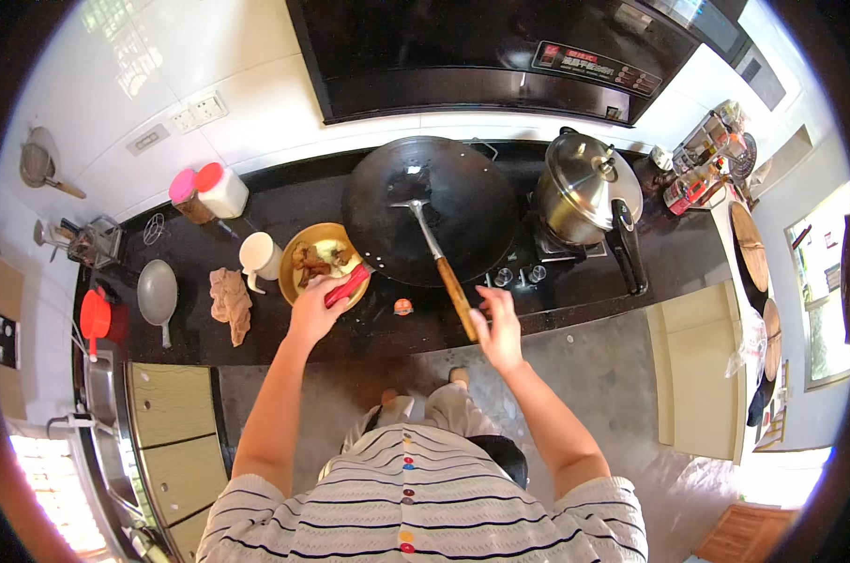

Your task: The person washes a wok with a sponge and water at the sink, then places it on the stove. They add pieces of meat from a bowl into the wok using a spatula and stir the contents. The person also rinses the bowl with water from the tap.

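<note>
My left hand (314,311) is closed on a red handle-like object (349,284) at the near right rim of a yellowish bowl (292,246). Brown food pieces (310,262) and paler ones lie in the bowl. A large dark wok (378,202) stands on the stove right of the bowl. Inside it rests the metal blade of a spatula (453,291), whose wooden handle slants over the near rim toward me. Beside the handle's end is my right hand (500,328), fingers apart and thumb close against the wood. Whether the thumb touches it is hard to see.
A steel pressure cooker (577,202) with a black handle stands right of the wok. On the left are a white mug (262,257), a brown cloth (228,300), a small grey pan (158,289) and a red-lidded jar (224,194). A dark range hood (425,56) hangs behind.
</note>
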Tool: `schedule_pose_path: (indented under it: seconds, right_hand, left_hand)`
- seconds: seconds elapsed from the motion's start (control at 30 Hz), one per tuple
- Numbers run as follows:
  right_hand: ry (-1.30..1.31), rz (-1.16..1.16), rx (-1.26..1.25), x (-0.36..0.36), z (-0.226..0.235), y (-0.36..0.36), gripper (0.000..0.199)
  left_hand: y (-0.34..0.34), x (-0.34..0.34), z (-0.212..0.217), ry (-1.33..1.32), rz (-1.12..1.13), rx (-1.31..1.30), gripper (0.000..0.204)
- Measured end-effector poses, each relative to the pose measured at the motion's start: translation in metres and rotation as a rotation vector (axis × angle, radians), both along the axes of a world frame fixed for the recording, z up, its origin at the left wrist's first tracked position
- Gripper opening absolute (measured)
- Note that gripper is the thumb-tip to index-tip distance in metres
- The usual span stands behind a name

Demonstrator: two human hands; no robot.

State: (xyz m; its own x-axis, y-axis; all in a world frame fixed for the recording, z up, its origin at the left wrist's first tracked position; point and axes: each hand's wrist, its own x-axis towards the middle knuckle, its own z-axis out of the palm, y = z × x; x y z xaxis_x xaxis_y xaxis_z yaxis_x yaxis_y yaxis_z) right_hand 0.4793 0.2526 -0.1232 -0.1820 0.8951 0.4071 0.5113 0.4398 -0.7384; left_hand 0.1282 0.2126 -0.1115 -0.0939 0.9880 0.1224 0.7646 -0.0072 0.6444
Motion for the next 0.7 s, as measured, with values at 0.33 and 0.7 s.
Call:
schedule_pose_path:
  seconds: [0.33, 0.7]
  right_hand:
    - [-0.207, -0.054, -0.211, 0.084, -0.129, 0.116, 0.056]
    - [-0.290, 0.061, -0.175, 0.089, -0.148, 0.135, 0.043]
  left_hand:
    - [0.004, 0.055, 0.025, 0.289, 0.211, 0.014, 0.041]
    - [0.006, 0.069, 0.017, 0.397, 0.261, 0.008, 0.041]
